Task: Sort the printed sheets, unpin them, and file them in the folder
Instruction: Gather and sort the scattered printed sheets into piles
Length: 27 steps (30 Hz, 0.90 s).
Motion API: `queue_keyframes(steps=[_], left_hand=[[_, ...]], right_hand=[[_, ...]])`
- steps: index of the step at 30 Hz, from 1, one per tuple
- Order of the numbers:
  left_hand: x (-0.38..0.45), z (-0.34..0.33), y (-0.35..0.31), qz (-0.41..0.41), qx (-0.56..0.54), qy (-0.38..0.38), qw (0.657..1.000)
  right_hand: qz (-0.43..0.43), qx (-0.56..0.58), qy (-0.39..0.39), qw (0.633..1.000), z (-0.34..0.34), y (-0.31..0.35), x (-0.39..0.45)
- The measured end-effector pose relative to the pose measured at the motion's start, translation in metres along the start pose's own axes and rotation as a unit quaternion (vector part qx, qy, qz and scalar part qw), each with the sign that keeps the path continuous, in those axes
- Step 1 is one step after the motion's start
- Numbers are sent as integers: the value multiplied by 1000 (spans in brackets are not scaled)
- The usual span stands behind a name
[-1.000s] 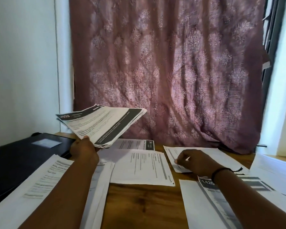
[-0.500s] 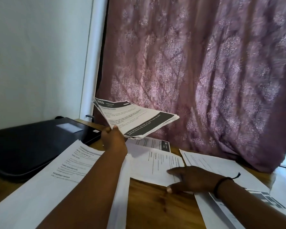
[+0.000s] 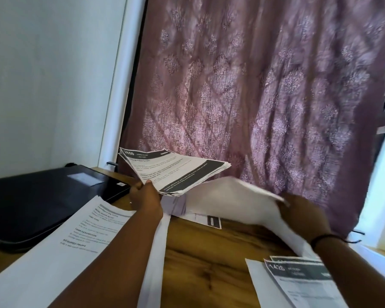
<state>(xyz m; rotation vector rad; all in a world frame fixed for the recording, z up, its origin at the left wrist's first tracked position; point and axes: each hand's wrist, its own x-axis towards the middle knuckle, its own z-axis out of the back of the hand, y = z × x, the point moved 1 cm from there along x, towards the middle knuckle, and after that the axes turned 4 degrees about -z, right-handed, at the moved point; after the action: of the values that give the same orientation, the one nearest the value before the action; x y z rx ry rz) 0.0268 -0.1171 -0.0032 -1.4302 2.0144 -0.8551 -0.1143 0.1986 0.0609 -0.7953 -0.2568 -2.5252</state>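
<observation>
- The left hand (image 3: 145,196) grips a stack of printed sheets (image 3: 176,172) by its near-left corner, held fanned above the far side of the table (image 3: 205,258)
- The right hand (image 3: 302,214) pinches a loose sheet (image 3: 229,201) by its far edge, lifting it off the wood; it is blurred
- The black folder (image 3: 42,201) lies closed at far left
- Risks, as I judge them: the one-corner grip could let the stack splay or slide apart; the lifted sheet may crease or drag the sheets under it (image 3: 211,221) out of order
</observation>
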Motion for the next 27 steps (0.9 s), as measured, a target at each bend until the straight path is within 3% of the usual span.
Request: queue_keyframes(steps=[3,6,7,8,9,11,13,15,16,18,21,23,24,26,27], left_hand=[[-3,-4,1,22,-11,26,999],[-6,-9,5,91,36,104,990],[-6,-10,7,121,71,148,979],[-7,-9,11,135,126,190,964],[-10,-9,13,132,203,236,941],[-15,-9,16,76,391,324,858],[-27,-11,18,-8,546,376,748],[-36,-11,23,-35,621,399,674],[-39,-12,25,-45,643,406,648],[-42,-11,28,-75,667,405,621],[-43,-12,29,-165,674,363,622],[-53,-16,26,-207,624,357,663],[-59,-19,25,-177,565,369,716],[-79,-27,23,27,386,391,835],[-87,-31,21,136,313,391,855]], right_hand=[[-148,173,-73,971,21,-54,10],[-226,242,-103,938,35,-90,-4],[-252,306,-112,911,37,-99,-13],[-308,430,-92,844,29,-110,-14],[-333,507,-10,795,16,-119,-19],[-296,512,-41,805,-6,-126,-30],[-314,652,-45,688,-9,-135,-33],[-308,589,-134,735,-20,-124,-43],[-317,593,-136,728,-23,-117,-45],[-277,557,-127,772,-36,-107,-43],[-208,448,-116,862,-42,-94,-41],[-157,437,-92,881,-38,-81,-42],[-129,436,-81,887,-37,-76,-42],[-57,433,-66,897,-33,-67,-45],[-11,422,-67,904,-33,-66,-46]])
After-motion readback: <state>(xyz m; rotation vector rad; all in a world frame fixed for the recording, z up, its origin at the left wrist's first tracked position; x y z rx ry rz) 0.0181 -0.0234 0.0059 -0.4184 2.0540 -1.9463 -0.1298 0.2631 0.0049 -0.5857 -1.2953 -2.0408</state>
